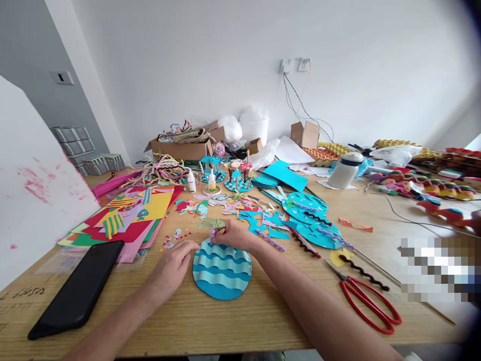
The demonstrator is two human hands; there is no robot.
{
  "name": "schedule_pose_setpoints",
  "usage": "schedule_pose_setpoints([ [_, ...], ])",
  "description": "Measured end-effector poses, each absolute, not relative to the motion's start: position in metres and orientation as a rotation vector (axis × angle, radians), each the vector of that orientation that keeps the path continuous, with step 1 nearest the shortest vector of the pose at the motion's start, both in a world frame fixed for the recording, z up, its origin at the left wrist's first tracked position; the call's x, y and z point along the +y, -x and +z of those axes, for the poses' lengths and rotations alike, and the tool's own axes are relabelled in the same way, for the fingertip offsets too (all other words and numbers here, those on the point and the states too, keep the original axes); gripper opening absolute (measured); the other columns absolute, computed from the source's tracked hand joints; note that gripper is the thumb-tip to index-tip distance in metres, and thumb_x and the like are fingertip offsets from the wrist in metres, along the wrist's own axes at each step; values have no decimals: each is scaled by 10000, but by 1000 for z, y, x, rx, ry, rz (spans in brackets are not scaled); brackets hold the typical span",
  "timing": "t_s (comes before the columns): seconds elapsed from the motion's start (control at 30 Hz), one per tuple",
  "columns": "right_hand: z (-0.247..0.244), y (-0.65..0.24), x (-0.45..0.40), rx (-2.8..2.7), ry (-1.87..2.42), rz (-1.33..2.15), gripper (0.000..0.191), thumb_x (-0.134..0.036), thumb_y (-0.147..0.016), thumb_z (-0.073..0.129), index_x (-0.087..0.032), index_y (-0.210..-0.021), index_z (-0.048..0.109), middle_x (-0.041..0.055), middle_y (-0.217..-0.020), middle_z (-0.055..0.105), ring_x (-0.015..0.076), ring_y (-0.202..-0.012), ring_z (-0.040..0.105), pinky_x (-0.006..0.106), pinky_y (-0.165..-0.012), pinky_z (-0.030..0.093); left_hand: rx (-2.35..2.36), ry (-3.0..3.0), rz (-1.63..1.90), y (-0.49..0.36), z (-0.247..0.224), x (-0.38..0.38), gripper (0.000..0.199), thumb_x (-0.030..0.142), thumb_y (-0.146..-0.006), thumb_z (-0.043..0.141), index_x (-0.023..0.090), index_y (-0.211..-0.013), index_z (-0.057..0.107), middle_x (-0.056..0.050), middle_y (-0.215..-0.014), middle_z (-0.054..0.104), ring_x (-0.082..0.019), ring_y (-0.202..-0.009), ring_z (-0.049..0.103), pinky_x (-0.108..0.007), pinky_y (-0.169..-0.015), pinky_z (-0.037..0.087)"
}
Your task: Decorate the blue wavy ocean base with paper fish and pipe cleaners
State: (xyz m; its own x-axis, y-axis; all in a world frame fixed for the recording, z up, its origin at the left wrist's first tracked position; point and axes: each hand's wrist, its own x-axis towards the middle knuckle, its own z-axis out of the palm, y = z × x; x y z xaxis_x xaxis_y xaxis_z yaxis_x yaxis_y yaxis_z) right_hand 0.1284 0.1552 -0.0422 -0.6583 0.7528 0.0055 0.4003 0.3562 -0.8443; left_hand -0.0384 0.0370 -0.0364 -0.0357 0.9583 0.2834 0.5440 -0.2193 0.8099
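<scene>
A round blue disc (221, 283) with light wavy paper strips lies flat on the table in front of me. My right hand (235, 235) is over its top edge, fingers closed on a small lilac twisted stem with a green paper fish (211, 223) at its top. The stem (212, 235) stands at the disc's upper edge. At the disc's upper left, my left hand (177, 261) has its fingers together, the fingertips near the rim; nothing shows in it.
Left are a black phone (80, 288) and stacked coloured paper (141, 230). Red-handled scissors (370, 303) lie right, near twisted stems (364, 272) and blue cut shapes (326, 233). Glue bottles (212, 181), paper scraps (259, 203) and a cardboard box (184, 150) are behind.
</scene>
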Motion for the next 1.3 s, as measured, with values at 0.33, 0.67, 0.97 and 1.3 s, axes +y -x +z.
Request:
schedule_pose_setpoints([
  [0.33, -52, -128, 155, -2198, 976, 1216, 150, -161, -638, 660, -184, -782, 625, -44, -716, 664, 106, -632, 588, 172, -506, 396, 1563, -1771, 1176, 36, -44, 72, 162, 175, -621, 561, 281, -650, 680, 4, -698, 675, -214, -711, 578, -279, -697, 404],
  [0.67, -55, -129, 160, -2275, 940, 1124, 78, -159, -646, 652, -203, -697, 691, -65, -604, 605, 92, -573, 523, 179, -503, 354, 1520, -1869, 1209, 33, -50, 75, 174, 183, -694, 544, 258, -708, 701, -23, -730, 683, -210, -734, 608, -279, -687, 427],
  [0.97, -59, -125, 162, -2300, 973, 1088, 120, -177, -660, 638, -198, -766, 690, -53, -692, 644, 100, -638, 546, 174, -527, 364, 1423, -2098, 1103, 36, -54, 72, 245, 220, -784, 487, 273, -884, 704, -38, -1007, 680, -213, -980, 588, -375, -962, 342],
  [1.3, -58, -124, 165, -2330, 1001, 1075, 99, -192, -638, 658, -220, -725, 695, -69, -610, 629, 100, -597, 542, 176, -523, 379, 1447, -2276, 1011, 38, -63, 72, 330, 246, -806, 448, 250, -1080, 632, -64, -1199, 589, -223, -1142, 501, -439, -1018, 315],
])
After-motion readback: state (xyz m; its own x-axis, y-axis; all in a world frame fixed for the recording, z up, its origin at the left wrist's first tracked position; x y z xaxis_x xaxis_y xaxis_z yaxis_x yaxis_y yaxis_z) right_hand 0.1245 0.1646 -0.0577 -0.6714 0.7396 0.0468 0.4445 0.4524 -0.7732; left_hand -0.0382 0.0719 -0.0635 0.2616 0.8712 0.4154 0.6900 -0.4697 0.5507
